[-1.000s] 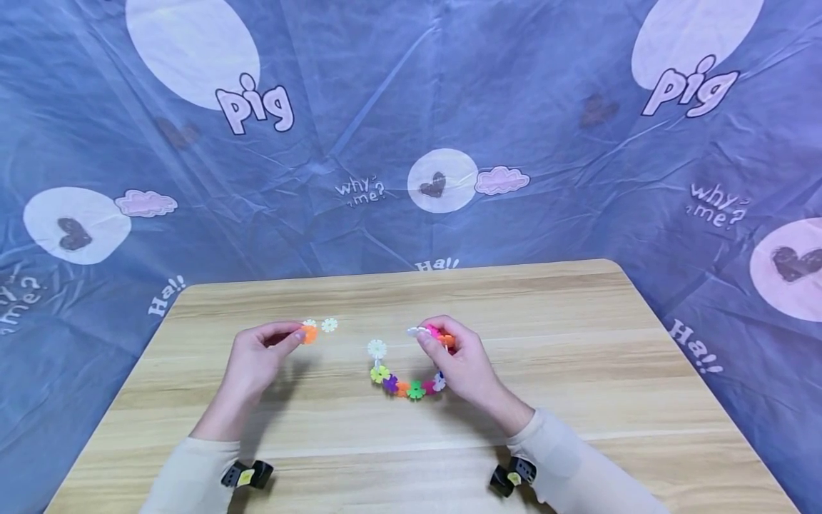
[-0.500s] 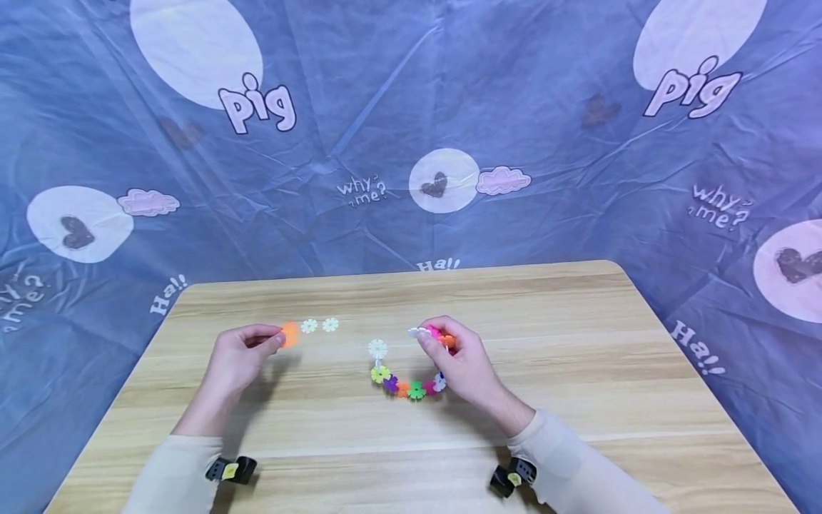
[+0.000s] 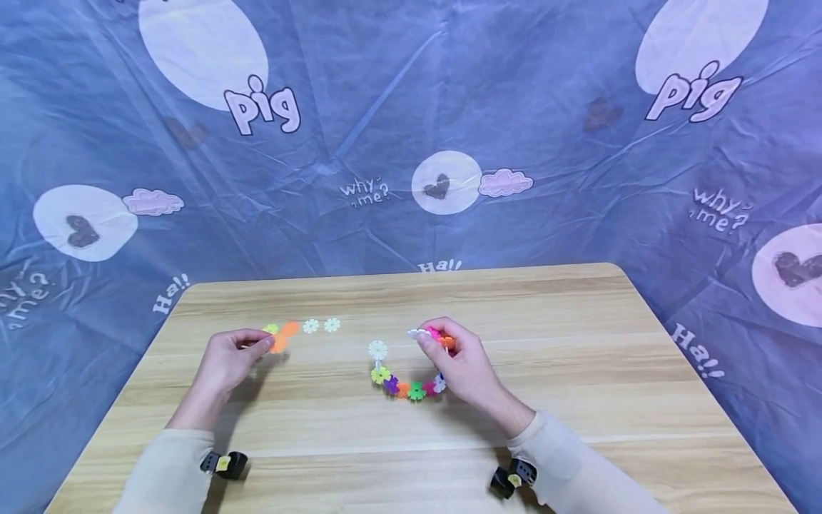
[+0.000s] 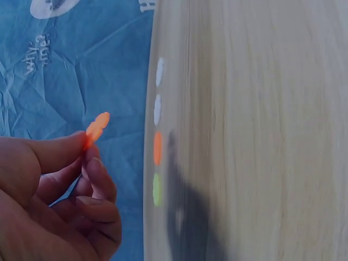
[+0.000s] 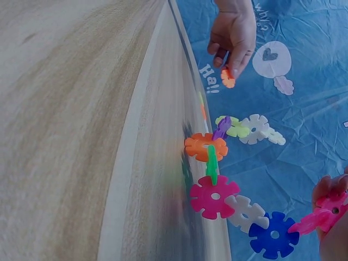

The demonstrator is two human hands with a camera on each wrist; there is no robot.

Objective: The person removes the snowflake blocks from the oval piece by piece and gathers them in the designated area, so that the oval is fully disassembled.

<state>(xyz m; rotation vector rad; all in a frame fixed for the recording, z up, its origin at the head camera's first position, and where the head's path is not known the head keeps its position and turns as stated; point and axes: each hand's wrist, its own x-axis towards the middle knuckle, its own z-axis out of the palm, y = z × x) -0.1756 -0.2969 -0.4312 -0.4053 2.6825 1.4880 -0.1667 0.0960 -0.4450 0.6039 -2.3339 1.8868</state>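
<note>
My left hand [image 3: 232,360] pinches an orange snowflake disc [image 3: 277,345] between thumb and fingertips, above the table's left part. The disc [image 4: 94,134] is tilted nearly edge-on in the left wrist view. My right hand [image 3: 461,360] grips one end of a chain of interlocked, multicoloured snowflake discs [image 3: 416,390]. This chain hangs in a curve, with a white disc [image 3: 377,350] at its free end. A pink disc [image 5: 333,209] lies in the right fingers in the right wrist view; part of the chain is hidden by that hand.
Loose discs lie in a row toward the table's back left: a yellow-green one [image 4: 157,189], an orange one [image 4: 157,148] and two white ones [image 3: 311,326] [image 3: 331,325]. A blue printed cloth [image 3: 385,235] hangs behind the wooden table [image 3: 359,457].
My left hand has moved left with the orange disc, from over the white discs to beside the loose orange and yellow-green ones. My right hand and the chain have stayed almost still.
</note>
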